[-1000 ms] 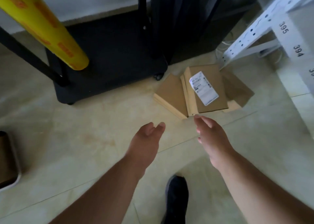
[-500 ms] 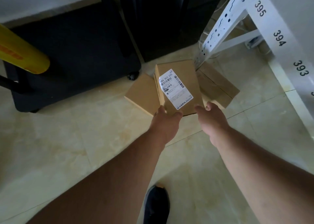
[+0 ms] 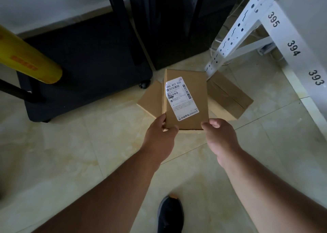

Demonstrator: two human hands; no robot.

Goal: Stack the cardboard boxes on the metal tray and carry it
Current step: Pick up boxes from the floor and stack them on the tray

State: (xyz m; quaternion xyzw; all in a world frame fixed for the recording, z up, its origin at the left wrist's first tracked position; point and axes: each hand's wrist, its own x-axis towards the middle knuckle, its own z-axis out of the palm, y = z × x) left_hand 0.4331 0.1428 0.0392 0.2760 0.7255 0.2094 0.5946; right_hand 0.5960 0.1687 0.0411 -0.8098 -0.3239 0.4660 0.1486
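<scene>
A cardboard box with a white shipping label lies on top of other boxes on the tiled floor. My left hand grips its near left corner, thumb on top. At the near right corner my right hand holds the same box. A second cardboard box sticks out to the left underneath. A third cardboard box lies to the right, partly under the labelled one. The metal tray is out of view.
A black wheeled cart base stands behind the boxes on the left. A yellow roll juts in from the left. A white shelf rack with number tags stands on the right. My dark shoe is below.
Both hands reached forward to the boxes and took hold of the labelled box's near corners. The view moved closer, and the tray at the left edge left the frame.
</scene>
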